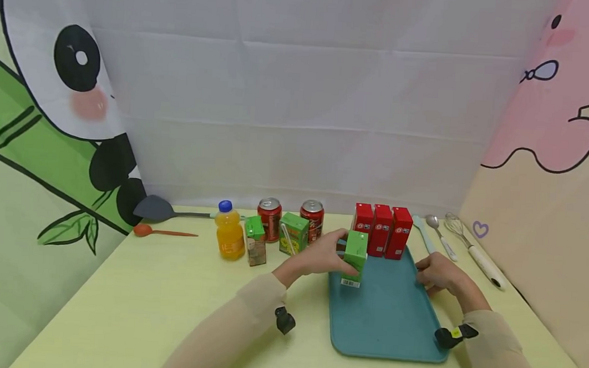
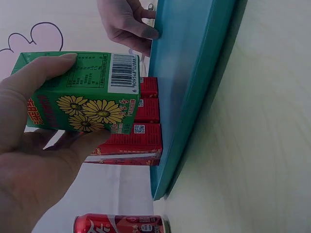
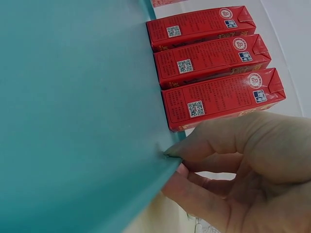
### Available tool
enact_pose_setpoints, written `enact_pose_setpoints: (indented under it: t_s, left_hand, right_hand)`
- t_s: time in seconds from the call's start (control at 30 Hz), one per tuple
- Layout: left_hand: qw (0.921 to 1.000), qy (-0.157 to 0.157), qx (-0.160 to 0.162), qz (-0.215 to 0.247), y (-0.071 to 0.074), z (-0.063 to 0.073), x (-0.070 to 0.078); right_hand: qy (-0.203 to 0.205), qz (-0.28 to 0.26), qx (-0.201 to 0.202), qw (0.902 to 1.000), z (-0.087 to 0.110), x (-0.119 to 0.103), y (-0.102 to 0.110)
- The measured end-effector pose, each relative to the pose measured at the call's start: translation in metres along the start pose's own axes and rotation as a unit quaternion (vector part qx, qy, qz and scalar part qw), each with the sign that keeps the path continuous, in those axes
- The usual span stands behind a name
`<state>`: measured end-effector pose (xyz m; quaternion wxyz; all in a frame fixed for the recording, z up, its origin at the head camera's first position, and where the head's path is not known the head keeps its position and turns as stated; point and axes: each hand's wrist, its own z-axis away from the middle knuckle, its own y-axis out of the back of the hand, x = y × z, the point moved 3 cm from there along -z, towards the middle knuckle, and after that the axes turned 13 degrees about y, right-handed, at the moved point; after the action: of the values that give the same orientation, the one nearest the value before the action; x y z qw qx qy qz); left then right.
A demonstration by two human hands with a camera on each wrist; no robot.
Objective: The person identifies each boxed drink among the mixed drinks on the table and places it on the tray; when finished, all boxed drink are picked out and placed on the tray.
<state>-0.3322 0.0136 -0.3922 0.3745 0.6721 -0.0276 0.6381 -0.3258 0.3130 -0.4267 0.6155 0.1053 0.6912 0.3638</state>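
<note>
Lower right of the frame, a tray (image 1: 382, 316) on the table (image 1: 118, 308), 3 cartons (image 1: 381, 231) lined along its far end, a held box (image 1: 355, 251) before the leftmost! Centre, 2 cans (image 1: 312, 215) behind 2 packs (image 1: 297, 234), bottle (image 1: 230, 235) left; whisk (image 1: 485, 265) far right!

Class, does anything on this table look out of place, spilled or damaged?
Nothing stands out. Three red cartons stand in a tidy row on the tray, the orange bottle and both red cans are upright, and no spill shows. The green carton above the tray is simply in the left hand.
</note>
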Motion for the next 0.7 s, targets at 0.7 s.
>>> enact_pose_setpoints:
  t_s: [0.7]
  left_hand:
    - [0.9968, 0.015, 0.018, -0.076, -0.040, -0.046, 0.009]
  right_hand:
    - [-0.003, 0.001, 0.008, 1.0000, 0.000, 0.005, -0.001]
